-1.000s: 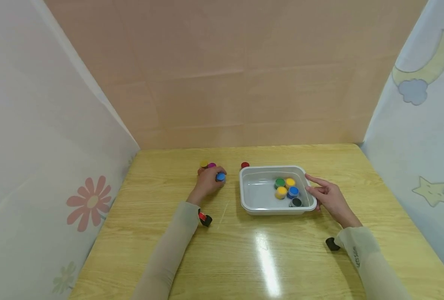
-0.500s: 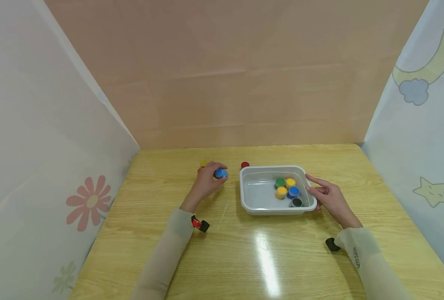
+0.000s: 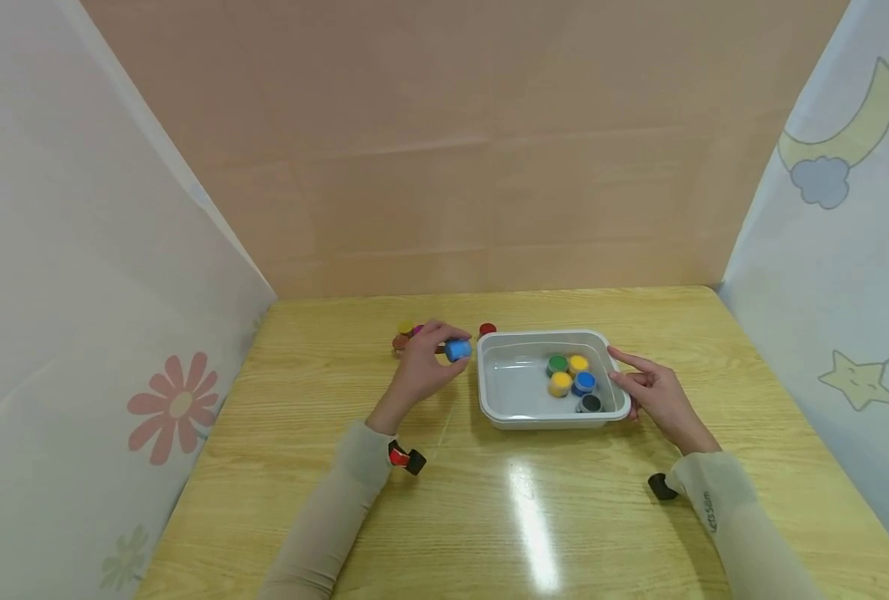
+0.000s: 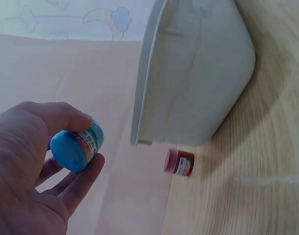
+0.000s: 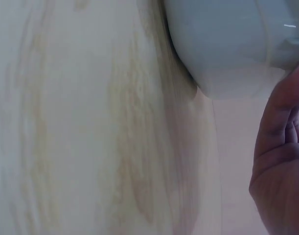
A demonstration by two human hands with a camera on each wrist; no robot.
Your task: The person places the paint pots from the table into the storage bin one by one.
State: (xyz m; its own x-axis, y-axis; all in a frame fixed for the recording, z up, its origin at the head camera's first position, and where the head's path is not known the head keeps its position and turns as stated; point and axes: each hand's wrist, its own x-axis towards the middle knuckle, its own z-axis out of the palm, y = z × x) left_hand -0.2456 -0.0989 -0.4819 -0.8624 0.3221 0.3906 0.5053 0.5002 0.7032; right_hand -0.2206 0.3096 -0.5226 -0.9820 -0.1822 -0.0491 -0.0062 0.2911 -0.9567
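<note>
My left hand (image 3: 419, 367) pinches a small blue paint pot (image 3: 457, 350) between thumb and fingers, above the table and just left of a white plastic container (image 3: 522, 419). The left wrist view shows the paint pot (image 4: 71, 149) tilted, with a printed label round its side. At the container's right end my right hand (image 3: 660, 398) grips the rim, its fingertips partly hidden by the wall. Inside, towards that end, lie several paint pots: green (image 3: 557, 364), yellow (image 3: 560, 383), blue (image 3: 583, 382) and black (image 3: 590, 404).
Behind the left hand stand more pots: yellow (image 3: 405, 329), magenta (image 3: 417, 330) and an orange-brown one (image 3: 399, 342), partly covered. A red pot (image 3: 487, 329) stands behind the container's back left corner. Paper walls enclose the wooden table (image 3: 444, 517) on the left, right and back.
My left hand has lifted the blue paint pot off the table and carried it right, towards the container, tipping it over. My right hand stays at the container's rim.
</note>
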